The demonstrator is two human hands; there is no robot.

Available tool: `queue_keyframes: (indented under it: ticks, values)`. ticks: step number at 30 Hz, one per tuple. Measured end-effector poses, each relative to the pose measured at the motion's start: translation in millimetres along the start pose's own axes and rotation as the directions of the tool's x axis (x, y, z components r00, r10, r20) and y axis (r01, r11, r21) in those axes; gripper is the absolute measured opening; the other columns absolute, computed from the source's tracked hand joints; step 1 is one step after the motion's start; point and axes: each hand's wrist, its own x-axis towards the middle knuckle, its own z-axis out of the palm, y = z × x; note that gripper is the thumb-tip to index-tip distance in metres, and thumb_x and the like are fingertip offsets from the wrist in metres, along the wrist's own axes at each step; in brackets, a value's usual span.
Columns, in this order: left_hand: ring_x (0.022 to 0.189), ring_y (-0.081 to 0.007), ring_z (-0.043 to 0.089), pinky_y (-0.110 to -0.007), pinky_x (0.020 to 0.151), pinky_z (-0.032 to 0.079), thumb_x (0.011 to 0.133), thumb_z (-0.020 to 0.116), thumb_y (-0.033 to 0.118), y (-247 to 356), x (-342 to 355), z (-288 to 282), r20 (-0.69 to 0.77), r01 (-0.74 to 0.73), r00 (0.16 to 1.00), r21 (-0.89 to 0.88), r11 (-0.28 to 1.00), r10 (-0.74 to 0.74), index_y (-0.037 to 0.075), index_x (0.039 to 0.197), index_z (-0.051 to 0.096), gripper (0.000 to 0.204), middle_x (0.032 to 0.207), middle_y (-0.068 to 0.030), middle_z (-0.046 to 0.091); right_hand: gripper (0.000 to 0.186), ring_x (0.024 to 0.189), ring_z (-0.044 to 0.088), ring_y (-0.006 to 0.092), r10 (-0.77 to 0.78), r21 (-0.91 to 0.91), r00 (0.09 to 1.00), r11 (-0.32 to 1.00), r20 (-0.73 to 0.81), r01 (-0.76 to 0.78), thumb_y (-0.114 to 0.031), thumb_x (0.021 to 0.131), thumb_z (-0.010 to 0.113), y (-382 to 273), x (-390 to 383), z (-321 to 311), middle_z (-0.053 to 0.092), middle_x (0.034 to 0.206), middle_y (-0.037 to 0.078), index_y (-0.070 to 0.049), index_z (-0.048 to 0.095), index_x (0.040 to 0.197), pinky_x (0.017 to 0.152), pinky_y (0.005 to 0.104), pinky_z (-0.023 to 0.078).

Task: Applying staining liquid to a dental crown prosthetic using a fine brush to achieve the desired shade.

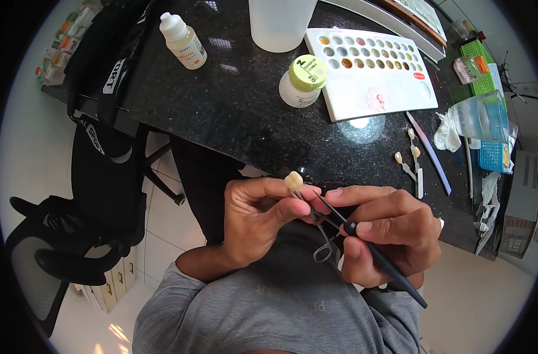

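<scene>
In front of my chest, my left hand (251,221) is closed round a small scissor-handled clamp (322,253), one finger ring of which hangs below. A cream-coloured tooth crown (294,180) sits at the clamp's upper end, just above my fingers. My right hand (393,233) pinches a fine brush with a thick black handle (399,275). The brush's thin tip points up and left, close to my left fingertips and apart from the crown. My fingers hide part of the clamp.
On the dark speckled counter (233,127) stand a white dropper bottle (183,42), a green-lidded jar (303,81) and a translucent container (281,23). A white palette (372,74) holds coloured pastes. Tooth shade tabs (415,154), a file (429,154) and a glass (480,117) lie right.
</scene>
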Motion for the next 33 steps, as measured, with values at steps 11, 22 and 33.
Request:
queue_keyframes:
  ticks: [11,22,33]
  values:
    - [0.085,-0.0203,0.069,-0.028,0.073,0.058,0.079,0.072,0.003,9.8,-2.6,-1.6,0.014,-0.096,0.995,0.348,0.933,0.098,-0.005,0.097,0.067,0.020,0.091,-0.0170,0.070,0.034,0.071,0.065,0.0241,0.039,0.040,0.986,0.999,-0.161,-0.033,0.011,0.067,0.075,-0.2,-8.4,-14.9,0.062,0.081,0.017,0.006,0.058,0.097,0.064,0.0311,0.057]
    - [0.062,-0.0144,0.059,-0.022,0.053,0.046,0.067,0.078,0.003,30.8,7.9,0.8,0.441,-0.530,0.825,0.821,0.213,0.354,0.002,0.095,0.071,0.029,0.077,-0.0065,0.068,0.027,0.056,0.060,0.0171,0.002,0.018,0.986,1.000,-0.164,0.001,0.007,0.063,0.069,2.1,-11.3,-19.7,0.060,0.076,0.012,0.004,0.060,0.088,0.050,0.0249,0.050]
    - [0.067,-0.0170,0.067,-0.024,0.059,0.054,0.074,0.076,0.009,27.7,5.3,2.4,0.191,-0.300,0.951,0.758,0.579,0.243,0.000,0.091,0.071,0.020,0.078,-0.0124,0.069,0.028,0.056,0.061,0.0180,-0.017,-0.009,0.984,1.000,-0.175,0.016,0.008,0.060,0.072,-0.4,-9.7,-11.8,0.058,0.072,0.009,0.002,0.061,0.085,0.050,0.0263,0.051]
